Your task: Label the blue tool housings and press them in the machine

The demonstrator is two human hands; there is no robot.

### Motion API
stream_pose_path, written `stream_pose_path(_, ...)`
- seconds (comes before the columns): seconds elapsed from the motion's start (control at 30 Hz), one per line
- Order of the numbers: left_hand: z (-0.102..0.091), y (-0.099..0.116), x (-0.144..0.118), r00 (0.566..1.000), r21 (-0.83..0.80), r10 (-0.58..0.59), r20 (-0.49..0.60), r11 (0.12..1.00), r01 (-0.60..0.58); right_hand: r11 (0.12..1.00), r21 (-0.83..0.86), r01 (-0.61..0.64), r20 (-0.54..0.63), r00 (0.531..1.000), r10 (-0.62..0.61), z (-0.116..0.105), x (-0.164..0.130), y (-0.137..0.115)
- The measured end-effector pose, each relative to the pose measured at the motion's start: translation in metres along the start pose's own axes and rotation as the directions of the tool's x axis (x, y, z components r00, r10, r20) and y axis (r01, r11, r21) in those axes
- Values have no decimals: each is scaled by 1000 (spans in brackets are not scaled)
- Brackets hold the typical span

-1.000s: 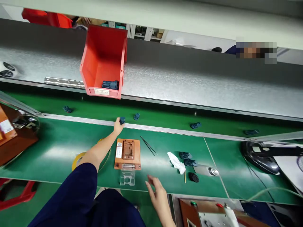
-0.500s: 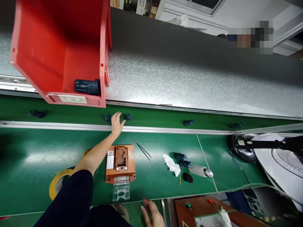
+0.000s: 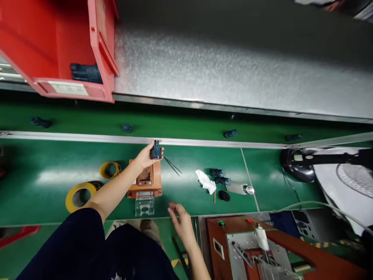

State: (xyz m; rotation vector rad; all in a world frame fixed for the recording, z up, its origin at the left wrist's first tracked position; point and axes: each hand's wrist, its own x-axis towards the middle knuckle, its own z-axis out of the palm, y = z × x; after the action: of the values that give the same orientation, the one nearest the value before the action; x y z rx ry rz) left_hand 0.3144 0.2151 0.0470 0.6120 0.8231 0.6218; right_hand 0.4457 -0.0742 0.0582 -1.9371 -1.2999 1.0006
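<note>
My left hand (image 3: 146,156) is closed around a dark blue cylindrical plastic part (image 3: 155,151), its narrower end pointing away from me. It is above the far edge of the orange-brown fixture block (image 3: 157,181), which has a recessed nest and a clear hinged plate (image 3: 145,206) at its front. Beside the fixture, the black tweezers (image 3: 173,166) lie on the green bench. My right hand (image 3: 181,219) hovers at the bench's front edge, fingers apart and holding nothing.
Similar dark parts (image 3: 126,128) stand along the green strip behind a metal rail (image 3: 189,141). One lies in the red bin (image 3: 101,87). Yellow tape rolls (image 3: 71,200) are left; a white tissue (image 3: 206,181), a bottle (image 3: 236,188) and an orange-brown machine (image 3: 214,233) are right.
My left hand has taken a dark blue part off the green strip and drawn it back toward me over the fixture. My right hand has come further into view. The camera view has shifted.
</note>
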Motion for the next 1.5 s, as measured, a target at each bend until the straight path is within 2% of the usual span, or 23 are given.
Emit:
stream_pose_path(0.13,20,-46,-77,983,-202,-181,35,962,184,987,102,127,-44,991,-123,-9,39,-25)
stream_pose_path(0.17,24,-57,-92,975,-259,-220,34,940,221,973,112,202,-47,979,-198,-10,48,-31)
stream_pose_path(0.2,27,-66,-104,967,-308,-252,22,919,247,954,111,279,-2,960,-281,-10,55,-35)
stream_pose_path(0.27,32,-84,-124,957,-349,-286,-47,902,252,916,109,387,162,902,-401,-9,65,-41)
stream_pose_path(0.37,33,-106,-146,937,-334,-288,-198,919,212,893,136,430,379,810,-448,0,66,-39)
stream_pose_path(0.47,24,-124,-163,913,-296,-273,-303,938,182,874,183,450,437,760,-482,17,70,-27)
stream_pose_path(0.53,16,-136,-176,905,-239,-263,-334,953,188,856,205,474,401,758,-515,31,86,-19)
stream_pose_path(0.6,7,-148,-191,889,-107,-181,-421,983,150,842,201,501,346,767,-540,45,112,-15)
stream_pose_path(0.63,3,-154,-199,867,-5,-98,-488,994,109,835,189,516,327,769,-549,51,127,-14)
stream_pose_path(0.7,-6,-166,-212,780,225,110,-615,974,40,823,150,547,329,758,-564,62,158,-13)
stream_pose_path(0.77,-15,-181,-222,681,407,268,-682,912,49,806,118,580,372,727,-577,70,181,-11)
stream_pose_path(0.83,-24,-195,-226,605,500,351,-714,861,91,783,109,613,408,691,-597,74,194,-7)
stream_pose_path(0.87,-27,-202,-227,597,511,356,-719,853,107,773,109,625,417,677,-607,76,197,-4)
stream_pose_path(0.9,-30,-207,-227,621,498,330,-710,860,112,764,109,636,426,665,-614,77,198,-1)
stream_pose_path(1.0,-33,-215,-231,771,381,184,-609,921,81,744,71,664,467,637,-613,79,196,7)
stream_pose_path(1.03,-33,-213,-234,805,345,157,-572,936,63,734,47,677,480,629,-611,80,194,10)
stream_pose_path(1.1,-31,-203,-241,841,296,149,-521,955,14,710,-4,704,481,623,-616,81,190,15)
stream_pose_path(1.17,-29,-185,-245,868,203,136,-478,978,-41,692,-47,721,431,639,-637,80,184,23)
stream_pose_path(1.23,-28,-163,-241,903,52,95,-420,995,-80,717,-125,686,275,718,-639,74,179,35)
stream_pose_path(1.3,-27,-140,-226,935,-89,59,-350,991,-96,793,-251,554,2,820,-572,65,174,54)
stream_pose_path(1.33,-27,-130,-215,949,-135,46,-312,987,-92,834,-310,456,-140,846,-514,60,172,65)
stream_pose_path(1.4,-28,-114,-191,966,-178,16,-260,982,-64,878,-399,263,-321,857,-403,53,170,88)
stream_pose_path(1.5,-38,-100,-162,965,-132,-80,-249,990,48,892,-443,89,-393,875,-282,50,169,118)
